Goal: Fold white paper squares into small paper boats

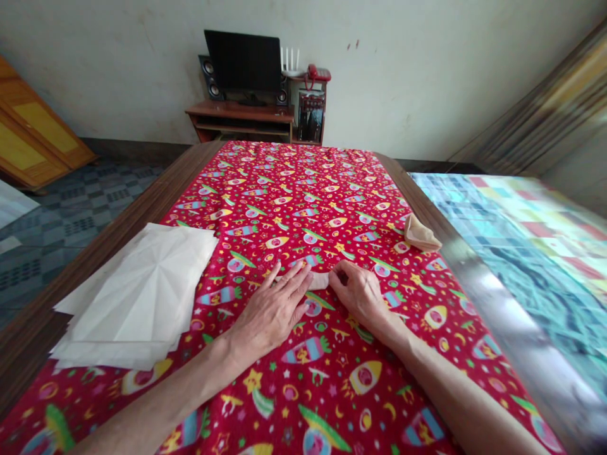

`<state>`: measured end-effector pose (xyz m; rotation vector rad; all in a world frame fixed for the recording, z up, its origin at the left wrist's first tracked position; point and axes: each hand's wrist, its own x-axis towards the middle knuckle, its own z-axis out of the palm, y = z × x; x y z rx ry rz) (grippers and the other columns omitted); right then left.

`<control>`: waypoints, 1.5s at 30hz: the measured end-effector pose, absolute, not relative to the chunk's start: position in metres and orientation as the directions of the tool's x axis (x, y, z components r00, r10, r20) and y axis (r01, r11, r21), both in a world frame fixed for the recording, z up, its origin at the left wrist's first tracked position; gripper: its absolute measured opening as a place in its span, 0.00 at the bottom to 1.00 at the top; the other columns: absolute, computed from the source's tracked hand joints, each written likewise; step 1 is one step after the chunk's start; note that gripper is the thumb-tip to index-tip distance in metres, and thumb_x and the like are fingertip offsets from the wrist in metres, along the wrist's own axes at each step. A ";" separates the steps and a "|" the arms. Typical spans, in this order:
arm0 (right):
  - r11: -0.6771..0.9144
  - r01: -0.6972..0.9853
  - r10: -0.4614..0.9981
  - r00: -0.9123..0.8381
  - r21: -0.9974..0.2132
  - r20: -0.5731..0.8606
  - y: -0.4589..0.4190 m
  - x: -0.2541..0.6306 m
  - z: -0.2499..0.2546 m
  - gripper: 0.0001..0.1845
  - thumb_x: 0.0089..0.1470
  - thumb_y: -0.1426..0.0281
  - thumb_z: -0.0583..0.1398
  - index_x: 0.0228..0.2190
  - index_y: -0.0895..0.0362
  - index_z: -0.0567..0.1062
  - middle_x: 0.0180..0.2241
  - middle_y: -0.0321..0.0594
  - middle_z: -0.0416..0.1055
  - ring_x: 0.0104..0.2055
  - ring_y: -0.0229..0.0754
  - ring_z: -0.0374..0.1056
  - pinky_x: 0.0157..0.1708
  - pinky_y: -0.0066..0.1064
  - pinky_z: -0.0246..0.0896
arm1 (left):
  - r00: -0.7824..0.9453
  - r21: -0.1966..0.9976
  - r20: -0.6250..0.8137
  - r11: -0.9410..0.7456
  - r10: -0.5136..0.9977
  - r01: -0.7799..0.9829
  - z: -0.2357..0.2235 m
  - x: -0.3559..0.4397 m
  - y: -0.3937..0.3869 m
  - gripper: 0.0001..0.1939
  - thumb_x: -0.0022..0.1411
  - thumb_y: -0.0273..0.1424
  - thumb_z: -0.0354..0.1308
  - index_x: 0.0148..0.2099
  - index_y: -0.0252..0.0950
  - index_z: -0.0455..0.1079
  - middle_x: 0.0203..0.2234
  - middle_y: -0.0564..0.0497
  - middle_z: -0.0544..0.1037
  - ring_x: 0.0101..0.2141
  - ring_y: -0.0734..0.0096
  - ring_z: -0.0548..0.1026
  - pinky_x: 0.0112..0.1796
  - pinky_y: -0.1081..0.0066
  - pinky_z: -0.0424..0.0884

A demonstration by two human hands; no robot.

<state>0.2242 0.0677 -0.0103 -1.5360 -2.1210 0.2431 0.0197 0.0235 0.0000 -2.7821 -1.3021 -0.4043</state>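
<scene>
A small folded strip of pale paper (319, 281) lies on the red patterned cloth (303, 385), partly hidden by both hands. My left hand (272, 309) rests flat over its left part with the fingers stretched out. At the strip's right end, the curled fingers of my right hand (361, 296) pinch the paper. To the left sits a loose stack of whitish paper sheets (137, 297), the top one marked with creases fanning out from a point. A folded piece of cream paper (420, 234) stands apart, further back on the right.
The cloth covers a dark wooden table (142, 196). Beyond it, a small desk (241, 112) holds a monitor (243, 63), speakers and a red telephone (318, 74). A bed with a patchwork cover (535, 221) is on the right, a yellow cabinet (38, 126) on the left.
</scene>
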 end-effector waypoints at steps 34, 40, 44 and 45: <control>0.709 0.692 0.698 -0.665 -0.132 0.265 0.027 0.235 -0.007 0.24 0.64 0.65 0.48 0.58 0.60 0.63 0.59 0.47 0.60 0.63 0.48 0.54 0.61 0.48 0.49 | 0.536 0.057 0.171 -0.552 0.826 0.832 -0.004 -0.018 0.003 0.21 0.70 0.31 0.42 0.63 0.36 0.57 0.62 0.46 0.59 0.61 0.61 0.58 0.58 0.52 0.55; 0.698 0.670 0.709 -0.594 -0.255 0.380 0.044 0.231 -0.006 0.13 0.64 0.68 0.51 0.44 0.57 0.73 0.49 0.44 0.72 0.54 0.47 0.66 0.52 0.42 0.61 | 0.485 0.200 0.335 -0.564 0.808 0.801 -0.004 -0.011 0.028 0.12 0.68 0.29 0.47 0.47 0.36 0.71 0.46 0.47 0.75 0.47 0.65 0.71 0.50 0.63 0.67; 0.668 0.650 0.742 -0.542 -0.362 0.395 0.059 0.228 -0.007 0.07 0.61 0.67 0.56 0.38 0.56 0.73 0.39 0.43 0.73 0.42 0.44 0.69 0.41 0.36 0.64 | 0.417 0.328 0.314 -0.510 0.853 0.795 -0.007 -0.002 0.052 0.07 0.64 0.31 0.54 0.44 0.35 0.68 0.38 0.48 0.73 0.41 0.64 0.71 0.43 0.65 0.69; 0.660 0.651 0.749 -0.534 -0.375 0.391 0.061 0.227 -0.007 0.08 0.60 0.67 0.57 0.40 0.56 0.72 0.39 0.44 0.72 0.41 0.44 0.68 0.40 0.36 0.64 | 0.406 0.340 0.306 -0.497 0.861 0.798 -0.008 -0.001 0.055 0.07 0.62 0.31 0.56 0.43 0.35 0.67 0.38 0.48 0.72 0.41 0.63 0.71 0.42 0.64 0.69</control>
